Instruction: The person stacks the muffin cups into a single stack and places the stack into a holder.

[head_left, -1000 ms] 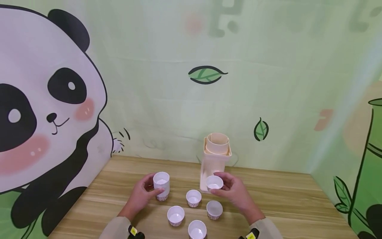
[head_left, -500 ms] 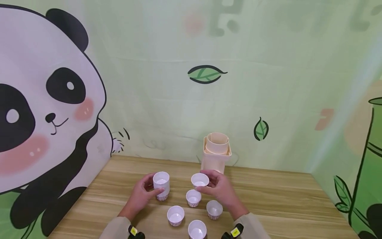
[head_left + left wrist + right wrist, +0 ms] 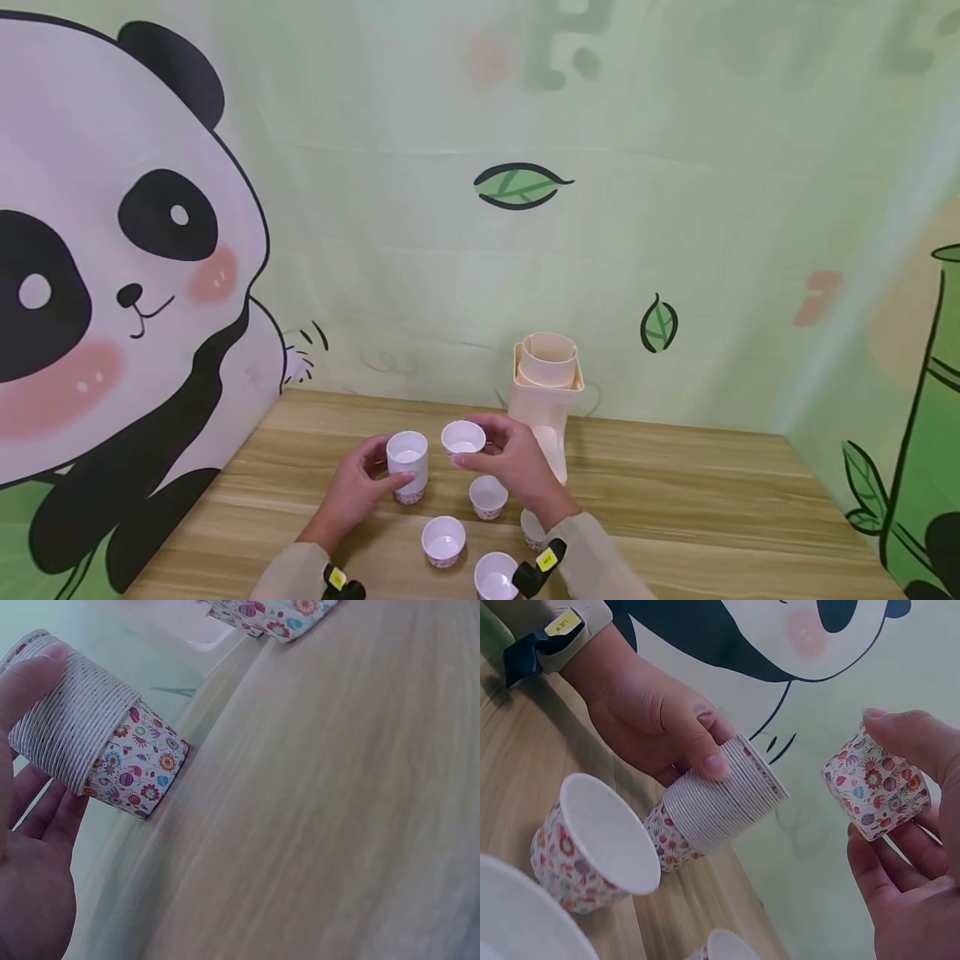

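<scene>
My left hand (image 3: 360,487) grips a stack of nested paper cups (image 3: 408,479) that stands upright on the table. In the left wrist view, the thumb lies on the stack's ridged rims, above the flower-printed bottom cup (image 3: 139,761). My right hand (image 3: 513,467) pinches a single paper cup (image 3: 462,439) between thumb and fingers, raised beside the stack's top on its right. That cup's white inside faces up in the head view; the right wrist view shows its floral side (image 3: 877,784), with a gap between it and the stack.
Several single paper cups stand on the wooden table (image 3: 675,508), among them a near one (image 3: 443,540) and a middle one (image 3: 488,497). My right forearm partly covers another cup (image 3: 531,530). Behind the right hand is a pale pink stand with a round tube (image 3: 547,362), near the panda-printed backdrop.
My right hand has carried the single cup left, from in front of the pink stand to beside the stack, slightly higher. My left hand and the stack have stayed in place.
</scene>
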`<state>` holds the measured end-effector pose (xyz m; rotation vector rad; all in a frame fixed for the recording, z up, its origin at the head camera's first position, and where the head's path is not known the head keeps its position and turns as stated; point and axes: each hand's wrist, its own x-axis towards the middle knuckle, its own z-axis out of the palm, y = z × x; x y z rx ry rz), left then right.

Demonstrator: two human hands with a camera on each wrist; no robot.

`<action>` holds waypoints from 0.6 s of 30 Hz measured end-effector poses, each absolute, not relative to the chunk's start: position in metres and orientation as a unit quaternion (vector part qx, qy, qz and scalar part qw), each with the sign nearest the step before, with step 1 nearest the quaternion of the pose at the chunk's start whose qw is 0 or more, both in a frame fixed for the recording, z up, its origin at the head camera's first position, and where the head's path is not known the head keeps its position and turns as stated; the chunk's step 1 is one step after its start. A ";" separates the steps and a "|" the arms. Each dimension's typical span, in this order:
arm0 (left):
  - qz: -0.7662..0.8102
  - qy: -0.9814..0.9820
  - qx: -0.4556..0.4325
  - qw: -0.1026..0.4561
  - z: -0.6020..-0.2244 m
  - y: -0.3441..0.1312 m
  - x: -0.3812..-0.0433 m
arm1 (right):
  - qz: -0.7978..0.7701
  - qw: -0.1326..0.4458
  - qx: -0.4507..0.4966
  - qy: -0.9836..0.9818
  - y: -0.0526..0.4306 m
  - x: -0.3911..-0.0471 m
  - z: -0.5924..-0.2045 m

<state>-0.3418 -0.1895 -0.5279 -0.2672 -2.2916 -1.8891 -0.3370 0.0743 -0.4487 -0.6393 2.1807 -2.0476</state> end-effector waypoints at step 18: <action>-0.626 -0.774 -0.070 0.068 -0.523 -0.190 -0.340 | -0.677 0.053 -0.225 0.698 0.027 -0.353 -0.457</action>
